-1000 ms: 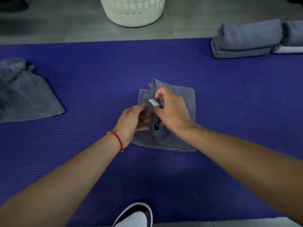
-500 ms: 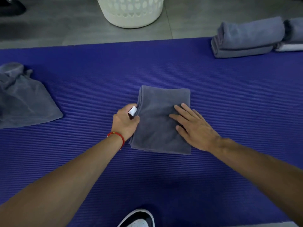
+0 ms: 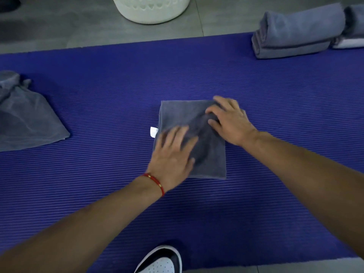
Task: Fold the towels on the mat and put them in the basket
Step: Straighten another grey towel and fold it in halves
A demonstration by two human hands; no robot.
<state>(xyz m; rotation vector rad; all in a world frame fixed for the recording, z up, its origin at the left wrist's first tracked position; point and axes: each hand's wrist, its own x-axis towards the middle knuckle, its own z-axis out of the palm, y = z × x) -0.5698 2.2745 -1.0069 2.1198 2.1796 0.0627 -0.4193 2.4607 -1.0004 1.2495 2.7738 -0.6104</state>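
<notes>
we press both hands flat on a grey folded towel (image 3: 208,154) lying in the middle of the blue mat (image 3: 275,107): the left hand (image 3: 173,156) spreads blurred, straight fingers over its near left part, and the right hand (image 3: 229,123) rests with its fingers on the far right corner, curled a little, gripping nothing that we can make out. a small white tag (image 3: 153,132) sticks out from the towel's left edge. we judge the folding of this towel to be all but done, the step in hand being the smoothing of the last fold. the next move, as we read it, calls for both hands to slide under or clasp the bundle so the layers stay together, then carry it up and away to the white basket (image 3: 151,10), which stands on the grey floor (image 3: 59,26) beyond the mat's far edge. an unfolded towel (image 3: 29,123) lies loose at the left side of the mat, well apart and not yet folded; a stack of folded towels (image 3: 295,32) sits at the far right corner. the basket is cut off at the top of the frame, so we cannot tell what it holds. the stack runs out of view at the right, and a white item (image 3: 350,43) beneath its far end is too cropped to name. the left hand's fingers are smeared by motion. a shoe (image 3: 161,262) shows at the bottom edge, partly cut off.
</notes>
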